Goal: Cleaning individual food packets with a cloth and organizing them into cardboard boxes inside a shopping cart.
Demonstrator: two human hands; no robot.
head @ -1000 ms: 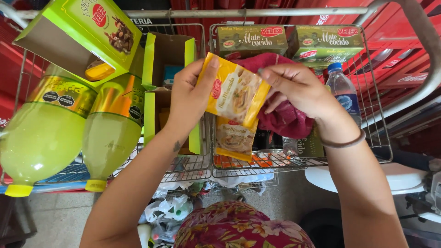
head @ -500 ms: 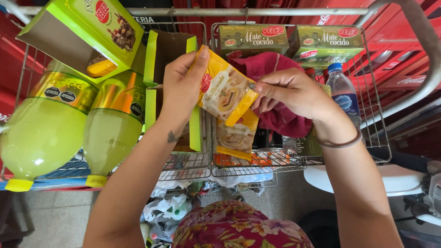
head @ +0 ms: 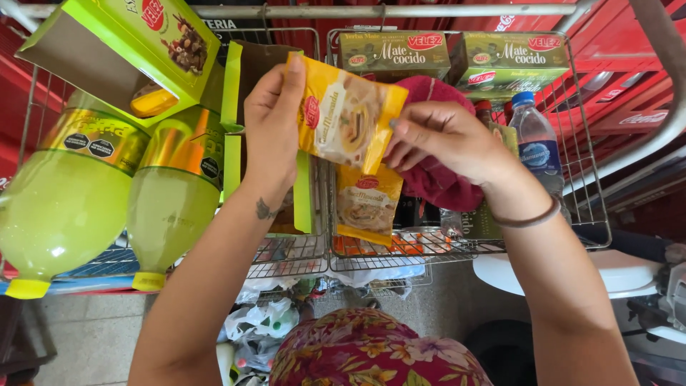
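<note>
Both my hands hold a yellow food packet point(head: 348, 114) above a wire shopping cart point(head: 586, 193). My left hand point(head: 270, 125) grips its left edge, fingers curled over the top corner. My right hand point(head: 443, 139) pinches its right lower edge. Under it, a second yellow packet point(head: 366, 204) of the same kind stands in the cart next to a red cloth point(head: 436, 182). An open green carton point(head: 236, 129) stands behind my left hand.
Two large yellow-green soda bottles point(head: 64, 207) lie at the left under a green box point(head: 136, 50). Two olive-green boxes point(head: 457, 57) stand at the cart's far side, a small water bottle point(head: 536, 146) at the right. Bags point(head: 261, 322) lie below; a floral garment point(head: 371, 354) is nearest me.
Both hands have lifted the yellow packet a little higher and turned it, with my left hand shifting up along its left edge.
</note>
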